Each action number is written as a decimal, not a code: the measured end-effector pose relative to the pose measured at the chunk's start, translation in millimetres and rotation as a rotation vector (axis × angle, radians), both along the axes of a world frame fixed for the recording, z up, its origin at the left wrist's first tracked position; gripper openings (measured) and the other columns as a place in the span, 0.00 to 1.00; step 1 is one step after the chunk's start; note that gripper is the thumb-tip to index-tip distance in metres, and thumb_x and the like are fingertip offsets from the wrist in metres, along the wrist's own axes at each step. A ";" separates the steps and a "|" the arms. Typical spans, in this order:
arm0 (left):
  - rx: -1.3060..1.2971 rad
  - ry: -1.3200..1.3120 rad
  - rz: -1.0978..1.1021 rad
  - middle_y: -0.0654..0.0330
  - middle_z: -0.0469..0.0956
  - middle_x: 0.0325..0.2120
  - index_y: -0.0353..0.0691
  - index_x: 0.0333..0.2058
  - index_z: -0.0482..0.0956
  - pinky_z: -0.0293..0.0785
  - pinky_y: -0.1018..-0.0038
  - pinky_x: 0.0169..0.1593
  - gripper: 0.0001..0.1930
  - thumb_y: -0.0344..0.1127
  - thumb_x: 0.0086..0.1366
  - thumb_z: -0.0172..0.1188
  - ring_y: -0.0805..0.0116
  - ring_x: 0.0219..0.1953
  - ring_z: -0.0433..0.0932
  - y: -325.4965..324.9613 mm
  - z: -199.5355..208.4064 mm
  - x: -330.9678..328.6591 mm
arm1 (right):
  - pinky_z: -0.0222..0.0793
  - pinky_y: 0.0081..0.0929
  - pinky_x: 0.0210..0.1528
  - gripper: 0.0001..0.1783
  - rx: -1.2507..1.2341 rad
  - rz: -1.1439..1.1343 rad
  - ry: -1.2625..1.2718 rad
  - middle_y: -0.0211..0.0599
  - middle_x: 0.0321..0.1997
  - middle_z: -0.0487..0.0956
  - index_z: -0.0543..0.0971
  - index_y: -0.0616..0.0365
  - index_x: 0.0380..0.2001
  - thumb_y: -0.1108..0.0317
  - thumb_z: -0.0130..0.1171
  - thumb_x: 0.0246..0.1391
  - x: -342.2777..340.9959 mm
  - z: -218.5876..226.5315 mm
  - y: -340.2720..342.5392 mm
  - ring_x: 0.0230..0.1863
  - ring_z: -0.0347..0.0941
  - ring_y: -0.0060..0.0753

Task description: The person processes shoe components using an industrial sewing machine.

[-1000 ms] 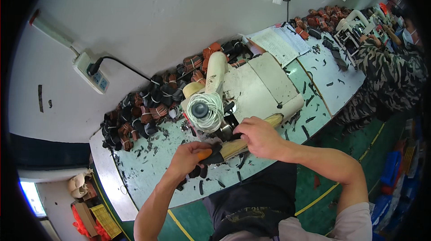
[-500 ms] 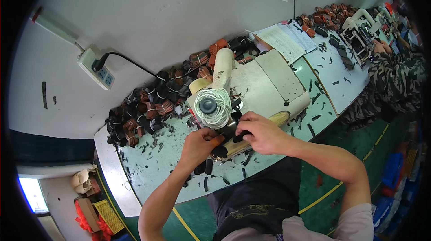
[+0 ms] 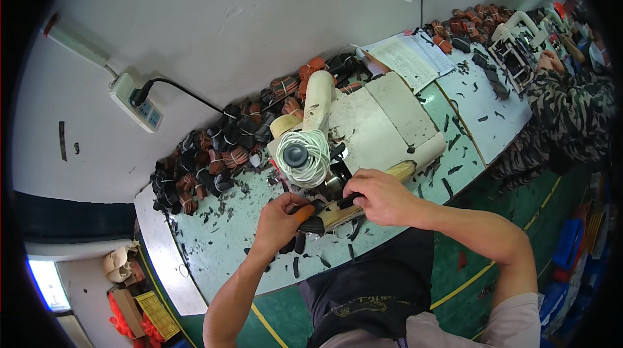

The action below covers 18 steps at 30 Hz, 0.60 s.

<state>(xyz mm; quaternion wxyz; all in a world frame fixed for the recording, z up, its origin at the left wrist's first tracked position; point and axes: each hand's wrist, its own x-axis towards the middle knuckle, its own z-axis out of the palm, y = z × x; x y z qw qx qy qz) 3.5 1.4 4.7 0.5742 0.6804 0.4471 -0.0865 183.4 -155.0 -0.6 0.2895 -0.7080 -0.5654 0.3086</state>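
Observation:
My left hand (image 3: 278, 223) is closed on a dark, flat piece of material (image 3: 313, 225) at the front left of a cream bench machine (image 3: 370, 118). An orange cover sits on its thumb. My right hand (image 3: 381, 196) pinches a small black strip (image 3: 349, 201) just right of the machine's dark metal working part (image 3: 335, 182). Its wrist lies close to the machine's worn, yellowish front edge (image 3: 401, 170). A coil of white cord (image 3: 303, 158) hangs round the black knob (image 3: 296, 155) on the machine's arm. The exact contact between the strip and the metal part is hidden.
Bundles of black and brown pieces (image 3: 214, 163) are heaped along the wall. Dark scraps litter the pale tabletop (image 3: 217, 244). Papers (image 3: 405, 62) lie behind the machine. A power strip (image 3: 136, 103) is on the wall. At right, a person in camouflage sleeves (image 3: 564, 105) works at another machine.
My left hand has drawn slightly left and down from the metal part, so the dark piece in it shows more. My right hand stays nearly in place, still pinching the strip.

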 end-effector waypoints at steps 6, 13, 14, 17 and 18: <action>-0.029 -0.074 -0.014 0.58 0.82 0.30 0.34 0.40 0.79 0.73 0.81 0.29 0.13 0.33 0.58 0.64 0.77 0.28 0.79 -2.6 -14.5 10.8 | 0.67 0.40 0.47 0.11 0.077 -0.059 0.033 0.47 0.40 0.74 0.77 0.61 0.35 0.78 0.55 0.45 -7.3 -5.3 10.4 0.43 0.71 0.52; -0.072 -0.202 0.042 0.59 0.82 0.28 0.33 0.43 0.79 0.74 0.80 0.28 0.13 0.31 0.59 0.63 0.78 0.26 0.78 -0.2 -10.6 -10.0 | 0.68 0.41 0.46 0.11 0.048 -0.097 -0.072 0.47 0.40 0.74 0.78 0.63 0.35 0.78 0.54 0.45 -4.7 1.4 5.0 0.43 0.71 0.52; -0.016 -0.164 0.052 0.59 0.82 0.27 0.33 0.42 0.80 0.73 0.80 0.28 0.13 0.32 0.59 0.63 0.79 0.26 0.78 -1.5 -10.3 -7.6 | 0.68 0.40 0.46 0.11 0.023 -0.046 -0.056 0.47 0.40 0.74 0.78 0.63 0.35 0.78 0.55 0.45 -1.8 -1.4 4.0 0.44 0.70 0.51; 0.082 -0.113 0.081 0.59 0.82 0.25 0.35 0.40 0.81 0.72 0.80 0.28 0.11 0.32 0.58 0.64 0.78 0.26 0.78 -9.3 -5.6 0.2 | 0.68 0.40 0.47 0.11 -0.013 -0.006 0.019 0.46 0.39 0.74 0.78 0.61 0.36 0.78 0.55 0.45 0.4 0.8 3.6 0.45 0.70 0.51; 0.122 -0.099 0.100 0.59 0.82 0.25 0.36 0.39 0.81 0.72 0.79 0.29 0.11 0.33 0.58 0.64 0.78 0.27 0.78 -12.3 -4.3 3.1 | 0.68 0.39 0.47 0.11 -0.027 -0.017 0.079 0.46 0.39 0.74 0.78 0.60 0.36 0.77 0.55 0.45 0.4 2.2 3.5 0.46 0.70 0.51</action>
